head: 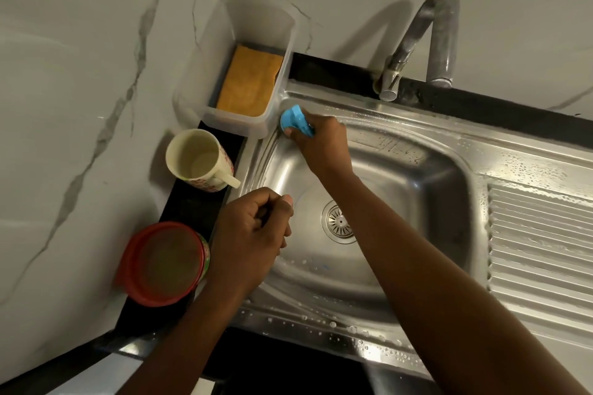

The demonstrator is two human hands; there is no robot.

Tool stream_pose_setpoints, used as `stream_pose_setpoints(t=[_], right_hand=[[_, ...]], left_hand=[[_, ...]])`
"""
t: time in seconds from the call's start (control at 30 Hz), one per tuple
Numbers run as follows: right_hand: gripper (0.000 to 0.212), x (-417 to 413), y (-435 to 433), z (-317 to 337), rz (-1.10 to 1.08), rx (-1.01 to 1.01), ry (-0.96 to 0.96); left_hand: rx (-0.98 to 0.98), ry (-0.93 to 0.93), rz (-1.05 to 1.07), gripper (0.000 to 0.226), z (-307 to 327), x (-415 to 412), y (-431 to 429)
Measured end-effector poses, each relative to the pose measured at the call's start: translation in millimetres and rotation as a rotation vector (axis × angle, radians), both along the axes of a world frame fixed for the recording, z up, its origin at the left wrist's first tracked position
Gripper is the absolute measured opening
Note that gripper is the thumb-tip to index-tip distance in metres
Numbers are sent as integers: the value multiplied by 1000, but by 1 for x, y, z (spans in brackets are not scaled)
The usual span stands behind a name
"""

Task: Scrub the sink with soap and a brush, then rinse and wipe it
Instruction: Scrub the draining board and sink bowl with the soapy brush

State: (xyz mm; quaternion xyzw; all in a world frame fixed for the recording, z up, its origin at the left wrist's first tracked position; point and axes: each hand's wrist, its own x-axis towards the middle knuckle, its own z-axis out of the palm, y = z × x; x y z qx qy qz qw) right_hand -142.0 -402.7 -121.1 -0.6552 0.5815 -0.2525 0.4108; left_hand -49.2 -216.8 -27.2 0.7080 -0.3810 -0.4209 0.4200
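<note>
The sink (401, 176) is set in the table, wet with drops. The right hand (321, 141) grips the blue brush (293, 120) at the far left corner to scrub there. The left hand (253, 240) is curled, holding nothing, kept clear.

Two bare forearms, sleeveless, left hand (253, 234) and right hand (321, 144) ungloved.

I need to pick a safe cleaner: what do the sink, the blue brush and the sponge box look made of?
Sink: likely stainless steel, with a brushed silver sheen and bright reflections. Brush, gripped by the right hand: glossy blue, probably moulded plastic. Box: translucent, frosted walls, likely plastic.
</note>
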Motion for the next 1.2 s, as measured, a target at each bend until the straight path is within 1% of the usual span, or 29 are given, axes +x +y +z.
stream_pose_setpoints(t=[0.1,0.17,0.27,0.33,0.4,0.5,0.6,0.7,0.83,0.9,0.93,0.97,1.0,1.1,1.17,1.2], right_hand=[[42,7,-10,7,-83,35,-53],[38,14,3,5,-130,48,-118],[32,20,49,-1,-157,79,-228],[24,21,81,-4,-176,103,-264],[17,21,107,-6,-167,172,-323],[16,23,113,-5,-176,184,-362],[25,24,71,-1,-261,136,-314],[28,26,46,-4,-317,132,-333],[22,27,106,-15,-340,213,-445],[24,20,138,-16,-274,308,-540],[24,17,145,-16,-240,322,-563],[23,15,143,-15,-211,307,-549],[22,13,133,-15,-186,266,-497],[20,13,74,-10,-182,124,-291],[29,13,39,-5,-182,67,-230],[36,11,27,-2,-151,12,-159]], left_hand=[[8,1,1,27,0,-2,4],[9,-3,4,27,0,-2,7],[1,7,-4,26,1,-2,12],[-3,10,-5,26,1,-4,13],[-3,4,-9,27,-1,-5,13],[-7,5,-20,27,-2,-6,13],[-11,3,-23,27,0,-5,14],[-1,4,-13,26,0,-2,15],[8,28,6,26,-2,1,17],[14,18,8,25,-5,2,17],[15,15,6,25,-6,2,16],[14,13,3,26,-6,2,16],[12,13,1,26,-6,2,15],[5,16,-3,28,-4,2,12],[-2,18,-8,27,-2,2,10],[-3,18,-6,27,-2,2,10]])
